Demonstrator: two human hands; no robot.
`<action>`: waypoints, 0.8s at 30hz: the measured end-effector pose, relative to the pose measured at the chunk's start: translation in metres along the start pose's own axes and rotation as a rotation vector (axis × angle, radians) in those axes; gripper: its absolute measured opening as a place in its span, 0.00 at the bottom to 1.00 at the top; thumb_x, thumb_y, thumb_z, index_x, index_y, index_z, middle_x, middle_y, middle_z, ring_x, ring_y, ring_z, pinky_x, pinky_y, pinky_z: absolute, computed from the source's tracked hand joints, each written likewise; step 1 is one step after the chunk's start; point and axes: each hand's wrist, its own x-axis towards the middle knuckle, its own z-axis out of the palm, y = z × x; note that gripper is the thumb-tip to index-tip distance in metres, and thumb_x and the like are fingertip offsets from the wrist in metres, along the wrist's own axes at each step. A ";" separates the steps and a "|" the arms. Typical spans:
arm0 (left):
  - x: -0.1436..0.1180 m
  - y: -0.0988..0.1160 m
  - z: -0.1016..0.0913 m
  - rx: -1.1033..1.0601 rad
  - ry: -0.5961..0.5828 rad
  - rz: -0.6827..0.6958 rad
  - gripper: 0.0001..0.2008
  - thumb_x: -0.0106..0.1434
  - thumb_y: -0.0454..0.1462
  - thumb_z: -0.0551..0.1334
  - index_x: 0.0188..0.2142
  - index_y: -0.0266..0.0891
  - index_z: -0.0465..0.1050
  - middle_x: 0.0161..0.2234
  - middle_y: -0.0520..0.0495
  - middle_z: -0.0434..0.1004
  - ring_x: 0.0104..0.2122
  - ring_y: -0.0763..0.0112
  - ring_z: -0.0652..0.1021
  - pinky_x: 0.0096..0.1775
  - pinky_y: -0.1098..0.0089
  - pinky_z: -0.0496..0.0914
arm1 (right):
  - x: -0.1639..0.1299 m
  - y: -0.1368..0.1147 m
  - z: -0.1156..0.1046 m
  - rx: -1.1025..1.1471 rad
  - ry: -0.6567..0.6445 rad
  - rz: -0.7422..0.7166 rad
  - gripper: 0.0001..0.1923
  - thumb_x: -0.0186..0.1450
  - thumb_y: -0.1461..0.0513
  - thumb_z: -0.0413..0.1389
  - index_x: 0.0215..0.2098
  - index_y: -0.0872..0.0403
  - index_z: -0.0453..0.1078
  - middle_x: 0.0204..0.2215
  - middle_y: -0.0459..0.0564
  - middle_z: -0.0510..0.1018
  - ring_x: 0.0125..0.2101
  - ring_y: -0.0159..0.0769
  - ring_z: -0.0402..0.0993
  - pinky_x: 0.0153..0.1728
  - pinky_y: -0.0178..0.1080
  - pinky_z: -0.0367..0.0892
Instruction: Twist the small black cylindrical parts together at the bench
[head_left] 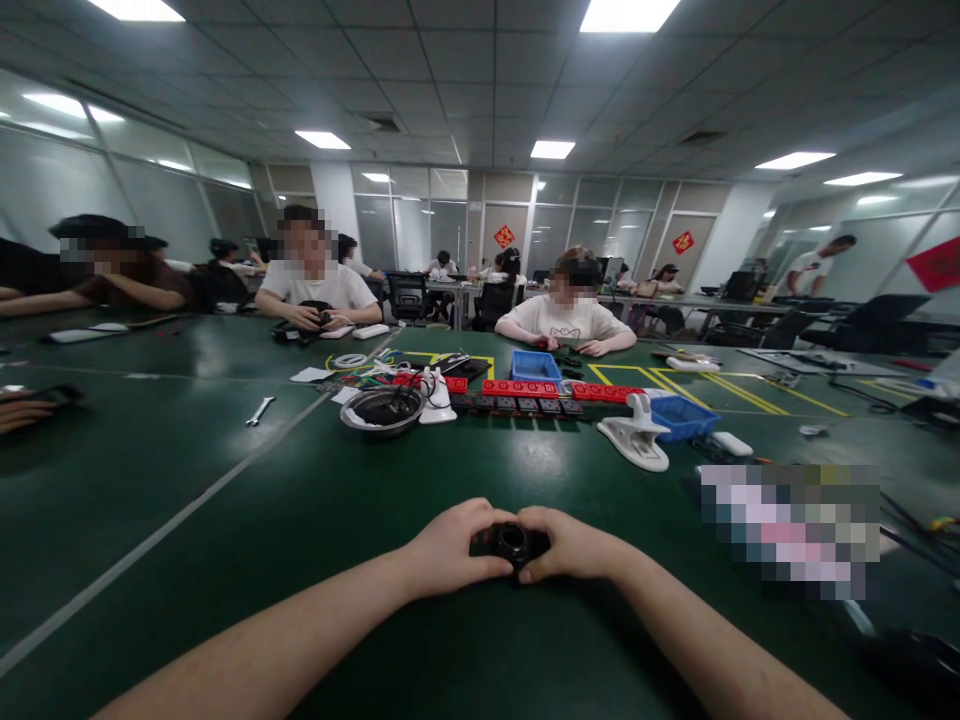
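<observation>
Both my hands meet at the near middle of the green table, gripping a small black device with a round, lens-like ring point(513, 541) on its near face. My left hand point(459, 548) wraps its left side, thumb along the lower edge. From the right, my right hand point(574, 545) closes on it the same way, its thumb close to the left thumb. The device's ends are hidden in my fingers, and its exact kind cannot be made out.
Ahead lie a metal bowl point(382, 410), red socket strips point(521, 388), a blue tray point(679, 415) and a white clip-like stand point(637, 435). A wrench point(260, 411) rests at left. Cables and a blurred-out object are at right. Co-workers sit across the table.
</observation>
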 end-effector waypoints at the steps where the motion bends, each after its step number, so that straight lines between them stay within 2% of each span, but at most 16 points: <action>1: 0.000 0.000 0.001 -0.001 0.003 -0.008 0.21 0.52 0.41 0.61 0.46 0.49 0.62 0.35 0.51 0.64 0.33 0.69 0.68 0.33 0.71 0.62 | 0.000 0.001 0.000 -0.004 -0.007 -0.009 0.17 0.47 0.61 0.62 0.35 0.55 0.68 0.32 0.44 0.67 0.33 0.35 0.63 0.34 0.34 0.58; 6: 0.001 -0.002 0.002 -0.016 0.010 -0.009 0.21 0.51 0.41 0.62 0.45 0.49 0.63 0.34 0.52 0.63 0.32 0.70 0.67 0.32 0.72 0.62 | 0.000 0.003 -0.003 0.047 -0.047 -0.046 0.14 0.49 0.62 0.60 0.35 0.55 0.68 0.32 0.44 0.67 0.34 0.34 0.63 0.35 0.34 0.57; 13: 0.002 -0.002 0.003 -0.042 0.006 -0.032 0.20 0.50 0.41 0.63 0.44 0.48 0.64 0.32 0.53 0.63 0.29 0.72 0.66 0.30 0.74 0.61 | 0.001 0.006 -0.001 0.080 -0.034 -0.082 0.13 0.50 0.62 0.60 0.35 0.55 0.69 0.32 0.44 0.67 0.34 0.34 0.63 0.36 0.34 0.57; 20: 0.003 -0.001 0.003 -0.049 0.018 -0.051 0.20 0.49 0.41 0.63 0.43 0.47 0.65 0.33 0.54 0.64 0.30 0.73 0.67 0.33 0.73 0.61 | 0.000 0.008 0.000 0.074 -0.017 -0.043 0.15 0.48 0.60 0.61 0.33 0.56 0.69 0.31 0.44 0.67 0.33 0.34 0.63 0.34 0.33 0.57; 24: 0.003 0.003 0.005 -0.043 0.061 -0.070 0.19 0.48 0.41 0.64 0.41 0.46 0.66 0.32 0.54 0.65 0.31 0.71 0.68 0.34 0.72 0.61 | 0.001 0.007 0.003 0.087 0.017 0.034 0.16 0.46 0.60 0.62 0.33 0.57 0.67 0.29 0.43 0.67 0.30 0.32 0.63 0.29 0.31 0.57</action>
